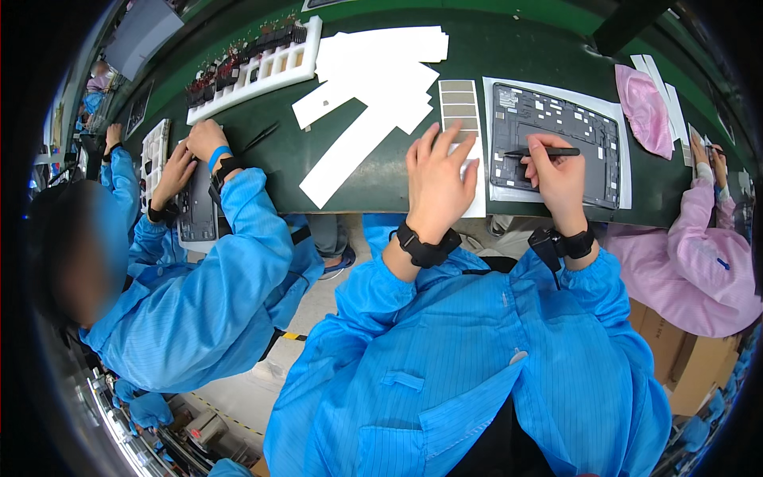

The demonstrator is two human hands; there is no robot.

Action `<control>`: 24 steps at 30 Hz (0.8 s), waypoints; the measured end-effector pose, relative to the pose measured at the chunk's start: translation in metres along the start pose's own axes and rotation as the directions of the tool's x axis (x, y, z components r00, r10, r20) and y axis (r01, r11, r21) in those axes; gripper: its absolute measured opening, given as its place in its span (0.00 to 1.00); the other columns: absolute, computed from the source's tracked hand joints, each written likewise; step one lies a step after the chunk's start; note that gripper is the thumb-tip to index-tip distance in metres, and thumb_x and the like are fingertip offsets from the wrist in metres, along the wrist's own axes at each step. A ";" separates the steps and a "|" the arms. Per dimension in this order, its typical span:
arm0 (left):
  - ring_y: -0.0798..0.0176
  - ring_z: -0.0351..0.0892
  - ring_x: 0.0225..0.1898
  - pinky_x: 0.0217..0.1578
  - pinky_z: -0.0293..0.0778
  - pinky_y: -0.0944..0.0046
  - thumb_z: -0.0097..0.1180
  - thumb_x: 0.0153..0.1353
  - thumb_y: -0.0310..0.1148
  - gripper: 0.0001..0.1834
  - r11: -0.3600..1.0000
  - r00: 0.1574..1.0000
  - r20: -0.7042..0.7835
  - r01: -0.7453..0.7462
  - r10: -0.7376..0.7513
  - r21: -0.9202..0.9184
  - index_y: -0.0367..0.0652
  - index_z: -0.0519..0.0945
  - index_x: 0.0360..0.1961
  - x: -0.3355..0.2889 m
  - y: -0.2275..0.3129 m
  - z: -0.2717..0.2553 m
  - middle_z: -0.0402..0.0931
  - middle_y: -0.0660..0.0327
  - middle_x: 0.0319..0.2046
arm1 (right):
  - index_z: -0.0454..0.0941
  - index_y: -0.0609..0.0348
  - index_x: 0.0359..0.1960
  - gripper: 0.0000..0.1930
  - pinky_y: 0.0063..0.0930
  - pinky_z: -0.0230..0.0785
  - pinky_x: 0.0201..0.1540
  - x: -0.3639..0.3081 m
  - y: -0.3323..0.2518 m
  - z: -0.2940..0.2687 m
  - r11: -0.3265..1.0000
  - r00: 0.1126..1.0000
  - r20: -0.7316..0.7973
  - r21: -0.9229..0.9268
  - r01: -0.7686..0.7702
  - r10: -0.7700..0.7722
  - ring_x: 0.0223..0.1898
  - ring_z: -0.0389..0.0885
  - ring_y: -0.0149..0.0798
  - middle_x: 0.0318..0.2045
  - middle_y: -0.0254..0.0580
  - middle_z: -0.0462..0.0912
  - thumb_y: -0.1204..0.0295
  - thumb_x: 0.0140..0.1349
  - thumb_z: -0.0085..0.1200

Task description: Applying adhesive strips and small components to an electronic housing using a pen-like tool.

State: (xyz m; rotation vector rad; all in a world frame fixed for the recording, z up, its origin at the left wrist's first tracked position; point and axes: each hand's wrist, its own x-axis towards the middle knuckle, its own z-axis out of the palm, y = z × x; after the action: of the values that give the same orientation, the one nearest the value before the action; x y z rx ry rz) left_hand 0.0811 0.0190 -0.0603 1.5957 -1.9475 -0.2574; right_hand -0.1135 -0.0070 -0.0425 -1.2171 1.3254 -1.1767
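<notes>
My right hand [559, 179] grips black tweezers [543, 152], their tip over the left part of a dark open tablet housing [556, 135] that lies on a white sheet. My left hand [439, 181] rests flat, fingers spread, on a white backing sheet carrying a column of grey rectangular pads [459, 103], just left of the housing. Both wrists wear black straps and both arms are in blue sleeves.
Loose white paper strips [373, 87] lie on the green bench [381, 175]. A white foam tray [254, 67] holds several parts at the back left. A person in blue [207, 294] works on a tablet housing at my left; a person in pink [707, 254] sits at my right.
</notes>
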 end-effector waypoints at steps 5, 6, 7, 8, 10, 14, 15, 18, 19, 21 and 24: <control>0.48 0.62 0.65 0.64 0.55 0.46 0.60 0.57 0.37 0.20 0.999 0.999 -0.008 -0.031 0.031 0.038 0.48 0.82 0.52 -0.002 0.002 0.001 0.71 0.60 0.61 | 0.80 0.70 0.42 0.11 0.15 0.64 0.19 -0.008 0.009 0.011 1.000 0.999 -0.047 -0.010 -0.009 0.009 0.19 0.75 0.23 0.23 0.41 0.81 0.71 0.67 0.56; 0.48 0.62 0.65 0.64 0.55 0.46 0.60 0.57 0.37 0.20 0.999 0.999 -0.015 -0.030 0.031 0.027 0.48 0.82 0.51 -0.002 0.002 0.001 0.71 0.60 0.61 | 0.80 0.70 0.42 0.11 0.15 0.64 0.19 -0.009 0.009 0.011 1.000 0.999 -0.046 -0.009 -0.012 0.012 0.19 0.75 0.23 0.23 0.41 0.81 0.71 0.67 0.56; 0.48 0.62 0.65 0.64 0.55 0.46 0.60 0.57 0.37 0.20 0.999 1.000 -0.013 -0.028 0.028 0.027 0.48 0.82 0.51 -0.002 0.001 0.002 0.71 0.60 0.61 | 0.80 0.69 0.41 0.10 0.16 0.65 0.20 -0.010 0.009 0.010 1.000 0.999 -0.044 -0.022 -0.011 0.010 0.19 0.75 0.24 0.23 0.40 0.81 0.71 0.66 0.56; 0.49 0.62 0.65 0.64 0.55 0.46 0.60 0.57 0.37 0.20 0.999 0.999 -0.017 -0.034 0.034 0.025 0.48 0.82 0.51 -0.002 0.001 0.003 0.71 0.60 0.61 | 0.81 0.68 0.39 0.10 0.16 0.66 0.20 -0.010 0.009 0.010 0.999 0.999 -0.042 -0.035 -0.009 0.008 0.19 0.76 0.24 0.23 0.39 0.81 0.71 0.66 0.56; 0.49 0.62 0.65 0.63 0.55 0.46 0.60 0.57 0.37 0.20 0.999 0.999 -0.020 -0.039 0.040 0.022 0.48 0.82 0.52 -0.001 0.001 0.003 0.71 0.60 0.61 | 0.81 0.68 0.39 0.10 0.16 0.66 0.20 -0.011 0.009 0.010 0.999 0.999 -0.048 -0.033 -0.017 0.015 0.19 0.76 0.24 0.23 0.38 0.81 0.71 0.66 0.56; 0.49 0.62 0.64 0.63 0.55 0.46 0.60 0.57 0.37 0.20 0.999 0.999 -0.019 -0.036 0.037 0.035 0.48 0.82 0.52 -0.002 0.001 0.002 0.71 0.60 0.60 | 0.81 0.67 0.39 0.09 0.16 0.65 0.20 -0.012 0.010 0.011 0.999 0.999 -0.050 -0.042 -0.018 0.016 0.19 0.76 0.23 0.23 0.37 0.81 0.71 0.66 0.56; 0.49 0.62 0.64 0.63 0.55 0.47 0.60 0.57 0.37 0.20 0.998 0.999 -0.023 -0.040 0.041 0.038 0.48 0.82 0.52 -0.002 0.001 0.002 0.71 0.60 0.60 | 0.81 0.67 0.39 0.09 0.16 0.65 0.20 -0.012 0.010 0.010 0.999 0.999 -0.050 -0.042 -0.020 0.018 0.19 0.76 0.23 0.23 0.37 0.81 0.71 0.66 0.56; 0.49 0.62 0.64 0.63 0.56 0.47 0.60 0.57 0.37 0.20 0.998 0.999 -0.024 -0.048 0.049 0.038 0.48 0.82 0.52 -0.002 0.001 0.002 0.72 0.60 0.60 | 0.81 0.67 0.39 0.09 0.16 0.65 0.20 -0.012 0.010 0.008 0.998 0.999 -0.045 -0.068 -0.005 0.002 0.19 0.76 0.23 0.23 0.37 0.81 0.72 0.66 0.56; 0.49 0.62 0.64 0.63 0.56 0.47 0.60 0.57 0.37 0.20 0.998 0.999 -0.024 -0.047 0.048 0.039 0.48 0.82 0.52 -0.002 0.001 0.002 0.72 0.60 0.60 | 0.81 0.67 0.39 0.09 0.16 0.65 0.20 -0.012 0.009 0.008 0.998 0.999 -0.044 -0.068 -0.003 0.000 0.19 0.76 0.23 0.23 0.37 0.81 0.72 0.66 0.56; 0.49 0.63 0.64 0.63 0.56 0.47 0.60 0.58 0.37 0.20 0.998 0.999 -0.022 -0.049 0.050 0.042 0.48 0.82 0.52 -0.002 0.001 0.003 0.72 0.60 0.60 | 0.81 0.67 0.39 0.09 0.16 0.65 0.20 -0.012 0.009 0.008 0.998 0.999 -0.044 -0.068 -0.001 -0.002 0.19 0.76 0.23 0.23 0.37 0.81 0.72 0.66 0.56; 0.49 0.63 0.64 0.63 0.56 0.47 0.59 0.58 0.37 0.20 0.998 0.999 -0.018 -0.051 0.052 0.048 0.47 0.82 0.52 -0.002 0.001 0.003 0.71 0.59 0.60 | 0.81 0.67 0.39 0.09 0.16 0.66 0.21 -0.013 0.010 0.009 0.996 0.999 -0.046 -0.084 0.021 -0.025 0.20 0.76 0.23 0.22 0.35 0.81 0.72 0.66 0.56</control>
State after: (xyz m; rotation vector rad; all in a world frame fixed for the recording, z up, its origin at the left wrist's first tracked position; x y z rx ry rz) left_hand 0.0788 0.0206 -0.0625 1.5705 -1.9906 -0.1756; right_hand -0.1050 0.0060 -0.0528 -1.2744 1.4114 -1.1820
